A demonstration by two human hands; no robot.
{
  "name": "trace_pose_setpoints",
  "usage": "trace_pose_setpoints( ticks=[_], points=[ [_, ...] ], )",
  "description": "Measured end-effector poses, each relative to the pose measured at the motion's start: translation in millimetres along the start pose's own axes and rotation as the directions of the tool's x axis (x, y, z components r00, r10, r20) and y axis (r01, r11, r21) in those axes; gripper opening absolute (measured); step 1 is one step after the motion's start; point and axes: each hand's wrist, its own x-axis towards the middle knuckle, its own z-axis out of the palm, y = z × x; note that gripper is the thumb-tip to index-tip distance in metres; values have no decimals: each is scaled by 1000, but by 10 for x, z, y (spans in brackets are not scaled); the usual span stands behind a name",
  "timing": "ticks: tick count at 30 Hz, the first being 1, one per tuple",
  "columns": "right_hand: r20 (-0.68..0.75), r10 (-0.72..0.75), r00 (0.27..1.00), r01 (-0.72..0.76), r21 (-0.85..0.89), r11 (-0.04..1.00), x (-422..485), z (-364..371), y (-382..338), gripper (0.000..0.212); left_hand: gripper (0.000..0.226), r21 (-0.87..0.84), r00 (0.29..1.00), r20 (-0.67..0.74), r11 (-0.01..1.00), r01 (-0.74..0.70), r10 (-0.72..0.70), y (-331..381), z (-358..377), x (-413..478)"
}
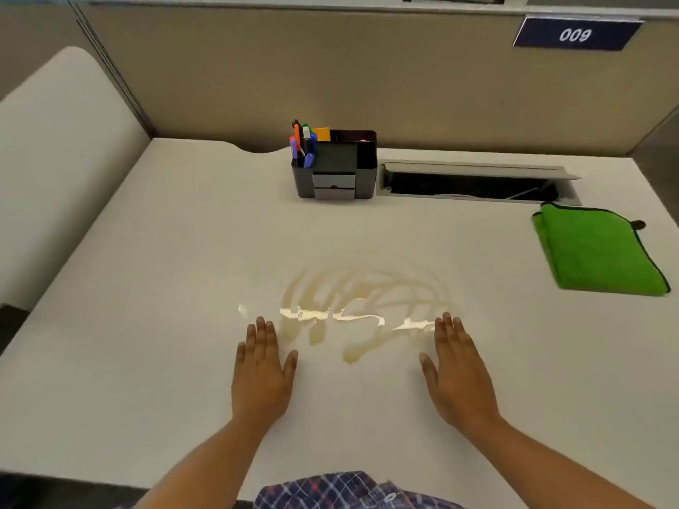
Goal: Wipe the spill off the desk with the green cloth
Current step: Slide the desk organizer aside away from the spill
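Observation:
A yellowish, smeared spill (362, 306) lies in streaks on the white desk (165, 288), glinting where light hits it. My left hand (262, 372) rests flat on the desk just left of the spill, palm down and holding nothing. My right hand (457, 372) lies flat at the spill's right edge, its fingertips close to the wet streaks, also holding nothing. The green cloth (599, 251), folded and edged in black, sits at the desk's right side, well beyond my right hand.
A black desk organiser (336, 170) with coloured pens stands at the back centre. An open cable tray slot (477, 183) runs along the back right. Beige partition walls (367, 79) enclose the desk; a sign reads 009 (575, 34).

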Motion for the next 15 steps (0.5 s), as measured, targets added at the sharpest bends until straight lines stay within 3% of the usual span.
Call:
trace_pose_setpoints(
  ticks=[5, 15],
  points=[
    [169, -14, 986, 31, -103, 994, -180, 112, 180, 76, 75, -93, 979, 15, 974, 206, -205, 31, 106, -187],
    [174, -89, 981, 87, 17, 996, -196, 36, 310, 74, 77, -305, 888, 33, 842, 445, -458, 242, 87, -252]
  ],
)
